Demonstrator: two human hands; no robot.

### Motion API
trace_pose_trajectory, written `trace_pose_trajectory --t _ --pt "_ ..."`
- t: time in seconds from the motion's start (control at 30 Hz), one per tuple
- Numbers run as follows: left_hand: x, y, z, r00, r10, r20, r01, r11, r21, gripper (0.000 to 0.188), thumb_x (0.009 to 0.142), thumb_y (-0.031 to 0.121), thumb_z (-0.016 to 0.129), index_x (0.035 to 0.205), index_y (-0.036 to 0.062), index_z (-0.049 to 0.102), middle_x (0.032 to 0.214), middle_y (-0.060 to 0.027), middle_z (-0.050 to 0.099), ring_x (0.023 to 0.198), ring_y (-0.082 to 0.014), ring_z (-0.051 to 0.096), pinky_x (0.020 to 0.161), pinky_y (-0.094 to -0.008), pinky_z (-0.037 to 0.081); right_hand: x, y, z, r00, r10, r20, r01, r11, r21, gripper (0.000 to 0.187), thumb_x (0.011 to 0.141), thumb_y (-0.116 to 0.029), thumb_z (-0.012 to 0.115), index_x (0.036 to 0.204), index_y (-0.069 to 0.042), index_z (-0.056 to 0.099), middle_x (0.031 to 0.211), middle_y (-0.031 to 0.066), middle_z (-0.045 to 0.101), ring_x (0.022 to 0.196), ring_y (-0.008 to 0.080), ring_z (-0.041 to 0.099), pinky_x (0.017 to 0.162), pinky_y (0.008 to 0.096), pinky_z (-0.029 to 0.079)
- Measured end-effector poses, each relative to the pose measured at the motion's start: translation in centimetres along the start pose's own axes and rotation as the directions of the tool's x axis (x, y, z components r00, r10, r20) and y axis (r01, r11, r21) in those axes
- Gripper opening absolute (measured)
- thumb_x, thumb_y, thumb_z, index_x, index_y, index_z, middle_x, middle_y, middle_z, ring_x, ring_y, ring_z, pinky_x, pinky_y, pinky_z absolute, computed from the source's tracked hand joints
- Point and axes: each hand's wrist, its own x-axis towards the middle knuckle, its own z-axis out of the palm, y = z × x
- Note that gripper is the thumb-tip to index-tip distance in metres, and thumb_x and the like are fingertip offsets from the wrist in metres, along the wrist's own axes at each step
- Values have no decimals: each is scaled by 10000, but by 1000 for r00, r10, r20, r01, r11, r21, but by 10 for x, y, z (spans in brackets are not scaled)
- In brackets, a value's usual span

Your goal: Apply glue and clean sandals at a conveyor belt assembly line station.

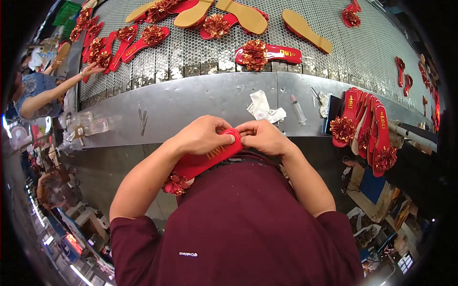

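A red slipper (200, 162) with gold lettering and a red-and-gold flower lies slanted across my front, its flower end low on the left. My left hand (202, 135) grips it near the rounded heel end, thumb pressed on the insole. At that same heel end, the bent fingers of my right hand (265, 137) pinch the edge; the fingertips are partly hidden. Just beyond my hands, a crumpled white cloth (261, 106) and a syringe (298, 110) lie on the metal ledge (191, 102).
Past the ledge, a mesh conveyor (191, 57) carries several slippers, including one red slipper (281, 54) near its edge. More slippers (367, 126) are stacked at the right. Clear bottles (93, 125) stand left, where another person's hand (93, 69) reaches the conveyor. Thin metal sticks (142, 122) lie on the ledge.
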Motion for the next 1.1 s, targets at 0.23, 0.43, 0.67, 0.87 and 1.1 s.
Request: trace_pose_trajectory --t 0.23,0.43,0.67,0.87,1.1 --pt "16 30 13 998 -56 1 55 990 128 381 835 285 642 1075 -11 661 948 -166 687 862 -227 654 799 -330 494 -4 -7 -31 1000 -29 -5 28 973 -229 322 796 -109 616 1075 48 649 904 95 695 803 106 616 737 258 496" --pt "21 50 22 996 -87 -1 86 985 149 376 829 287 630 1057 -11 661 884 -175 687 830 -259 664 775 -364 499 -10 -27 -44 1000 -14 12 18 896 -444 293 787 -149 622 1019 21 678 869 104 700 777 137 631 719 277 500" --pt "26 36 49 988 99 -119 -48 927 372 431 807 384 576 947 -14 663 893 -236 658 899 -389 629 828 -435 484 -12 -23 -56 996 45 79 -3 882 -472 229 807 -94 606 982 39 672 801 42 663 726 74 570 669 241 477" --pt "-11 55 57 992 -81 -94 115 891 440 748 790 546 595 1346 81 409 1089 -220 636 998 -386 614 868 -448 480 -7 -14 -54 996 40 77 3 873 -487 221 801 -80 611 978 51 634 808 54 652 716 93 581 644 238 475" --pt "-18 41 74 981 -117 -155 171 900 401 713 836 556 534 1351 75 423 1071 -221 641 1002 -375 614 875 -441 474 -9 -15 -49 978 138 158 -48 881 -470 264 787 -63 615 1028 37 577 820 43 632 725 89 574 656 220 459"
